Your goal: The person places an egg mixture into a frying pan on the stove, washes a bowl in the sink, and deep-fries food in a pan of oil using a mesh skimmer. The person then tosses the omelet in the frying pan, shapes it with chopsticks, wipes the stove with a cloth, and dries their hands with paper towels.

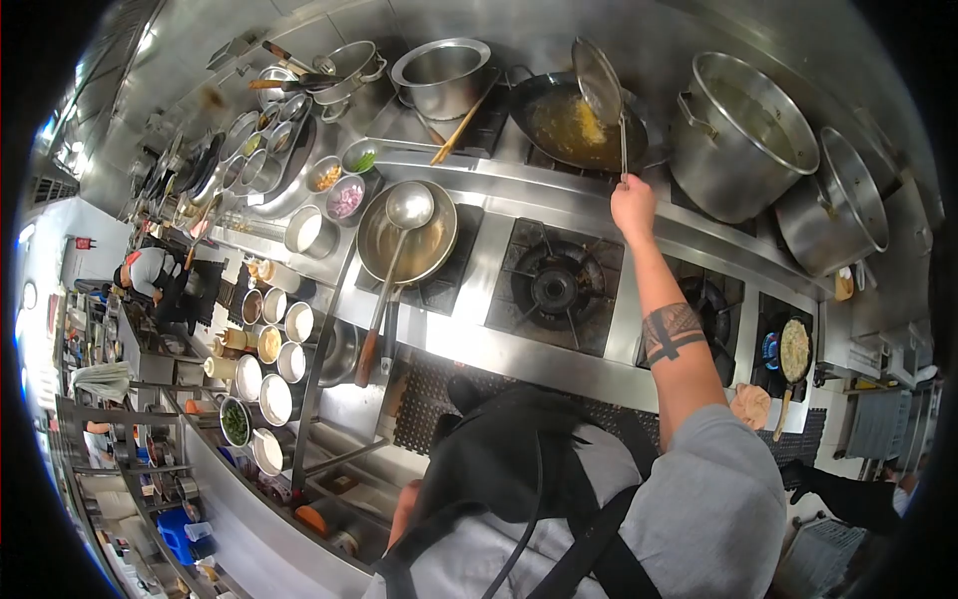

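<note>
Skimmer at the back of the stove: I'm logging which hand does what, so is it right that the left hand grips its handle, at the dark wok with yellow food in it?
Not the left hand: the head view shows the right hand gripping the skimmer by its handle. It is indeed at the dark wok with yellow food in it.

Kitchen interior, shiny grey stainless-steel wall (664, 32).
Black perforated rubber floor mat (421, 417); open-framed metal shelving (125, 416); white far wall (95, 270); bright light at left.
</note>
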`<state>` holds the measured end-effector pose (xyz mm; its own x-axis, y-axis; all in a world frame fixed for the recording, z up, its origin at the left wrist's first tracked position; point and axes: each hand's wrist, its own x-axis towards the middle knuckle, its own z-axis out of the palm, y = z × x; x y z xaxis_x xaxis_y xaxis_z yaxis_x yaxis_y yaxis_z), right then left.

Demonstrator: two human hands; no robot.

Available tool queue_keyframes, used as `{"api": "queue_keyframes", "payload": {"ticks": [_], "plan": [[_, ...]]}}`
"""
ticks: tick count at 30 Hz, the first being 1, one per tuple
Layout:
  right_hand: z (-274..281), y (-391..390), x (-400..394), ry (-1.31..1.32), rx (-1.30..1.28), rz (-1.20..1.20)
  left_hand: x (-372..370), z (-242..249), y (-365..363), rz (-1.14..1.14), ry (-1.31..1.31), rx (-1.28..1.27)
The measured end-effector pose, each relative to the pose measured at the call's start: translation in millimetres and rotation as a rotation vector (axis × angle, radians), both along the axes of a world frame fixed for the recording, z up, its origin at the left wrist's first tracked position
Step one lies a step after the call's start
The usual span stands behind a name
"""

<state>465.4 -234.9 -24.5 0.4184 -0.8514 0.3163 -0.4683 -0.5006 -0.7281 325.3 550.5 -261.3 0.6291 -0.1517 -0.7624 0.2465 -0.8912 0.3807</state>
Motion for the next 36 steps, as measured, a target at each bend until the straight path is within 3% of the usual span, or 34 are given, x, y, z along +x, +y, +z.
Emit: {"api": "queue_keyframes", "payload": {"ticks": [2, 5, 10, 17, 20, 23, 27, 29, 32, 36], "plan": [[-10, -5, -1, 0.046, 0.033, 0.013, 0, -5, 1, -0.050, -0.001, -0.214], [-6, -5, 0, 0.025, 0.064, -0.007, 3, 11, -11, -0.038, -0.015, -0.055], [42, 8, -13, -0.139, -0.007, -0.007, 9, 18, -10, 0.032, 0.009, -0.103], [-9, -7, -13, 0.070, 0.046, -0.008, 11, 16, -11, -0.036, -0.031, -0.058], [12, -5, -15, -0.026, -0.011, 0.016, 11, -6, 4, -0.020, -0.068, -0.206], [45, -3, -20, -0.095, -0.078, 0.018, 13, 15, -6, 0.046, -0.015, -0.099], [43, 3, -28, -0.151, -0.106, -0.004, 17, 26, -16, 0.046, -0.004, -0.034], [33, 13, -33, -0.039, 0.012, -0.006, 15, 8, -6, 0.060, 0.004, -0.172], [-24, -5, -31, 0.039, -0.044, -0.005, 13, -12, 0, 0.049, 0.001, -0.184], [-2, -12, -28, 0.034, 0.042, 0.014, 17, -14, 7, -0.009, 0.005, -0.191]]}}
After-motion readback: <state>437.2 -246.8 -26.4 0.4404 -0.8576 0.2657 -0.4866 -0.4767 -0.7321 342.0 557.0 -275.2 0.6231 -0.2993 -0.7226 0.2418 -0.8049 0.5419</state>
